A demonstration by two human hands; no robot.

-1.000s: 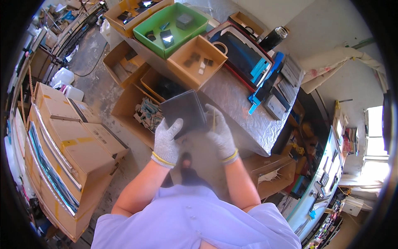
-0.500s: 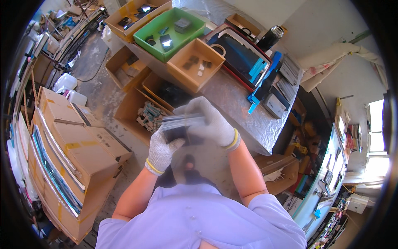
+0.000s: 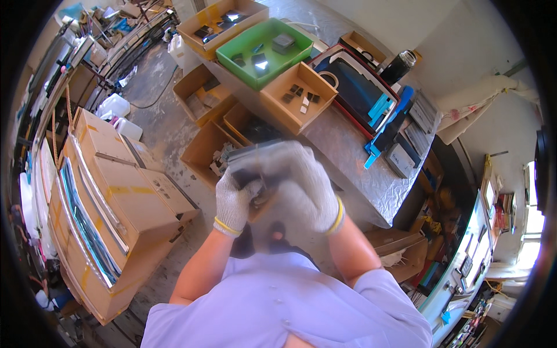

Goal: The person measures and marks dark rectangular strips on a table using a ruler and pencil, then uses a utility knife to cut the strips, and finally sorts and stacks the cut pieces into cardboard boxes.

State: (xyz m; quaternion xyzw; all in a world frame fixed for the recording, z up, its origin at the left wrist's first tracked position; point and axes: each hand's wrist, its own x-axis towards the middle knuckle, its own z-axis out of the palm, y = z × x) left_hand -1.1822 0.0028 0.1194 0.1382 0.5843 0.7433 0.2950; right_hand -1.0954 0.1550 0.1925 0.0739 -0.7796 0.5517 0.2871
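Note:
Both my hands wear white knit gloves with yellow cuffs and meet in front of my chest. My left hand (image 3: pixel 233 200) grips the lower left side of a flat dark grey panel (image 3: pixel 250 156), seen almost edge-on and blurred. My right hand (image 3: pixel 303 187) lies over the panel's top and right side, covering most of it. The panel hangs in the air in front of the foil-covered table (image 3: pixel 354 162), above open cardboard boxes on the floor.
On the table stand a green tray (image 3: pixel 261 49), a small cardboard box (image 3: pixel 297 98) with small parts, a red-rimmed dark tray (image 3: pixel 354 87), blue tools and a black bottle (image 3: pixel 397 66). Open boxes (image 3: pixel 203 151) sit on the floor below. Stacked cartons (image 3: pixel 110 191) stand at left.
The panel faced me flat between both hands a second ago; it has been tipped edge-on, and my right hand has slid over its top.

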